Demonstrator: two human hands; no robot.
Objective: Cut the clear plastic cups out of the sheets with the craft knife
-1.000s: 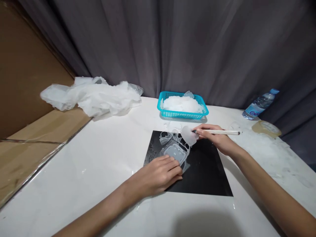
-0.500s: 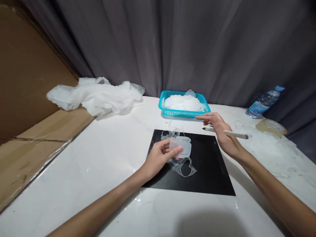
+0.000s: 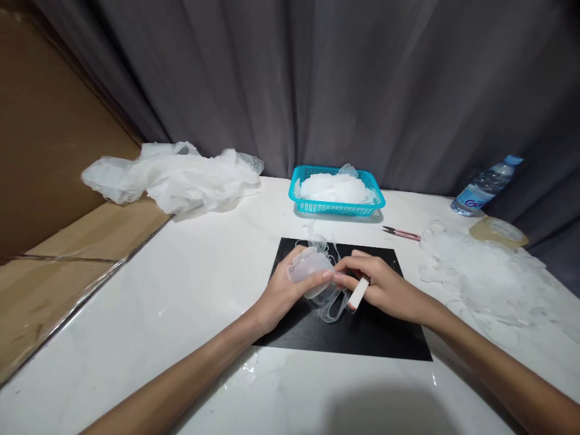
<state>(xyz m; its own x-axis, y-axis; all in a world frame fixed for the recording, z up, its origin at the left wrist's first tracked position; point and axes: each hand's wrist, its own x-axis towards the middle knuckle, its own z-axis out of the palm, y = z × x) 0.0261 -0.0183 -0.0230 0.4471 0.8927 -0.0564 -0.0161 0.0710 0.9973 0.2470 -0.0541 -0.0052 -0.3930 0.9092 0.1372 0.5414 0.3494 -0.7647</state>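
In my left hand is a frosted, translucent plastic piece with rounded corners, tilted and gripped between thumb and fingers. My right hand is closed round a slim white-handled tool; its handle end points down towards me, and its working tip is hidden. The right fingertips meet the left thumb at the edge of the piece. Below lie clear plastic scraps with cut-out curves, on a black mat.
A blue basket of white translucent pieces stands at the back. Thread snips lie right of it, near a spread of clear scraps, a tape roll and a water bottle. White plastic bags and cardboard are at left.
My right hand has come down and left from beside the basket to the plastic piece, bringing the white-handled tool. The left hand has tilted the piece. The snips are now uncovered.
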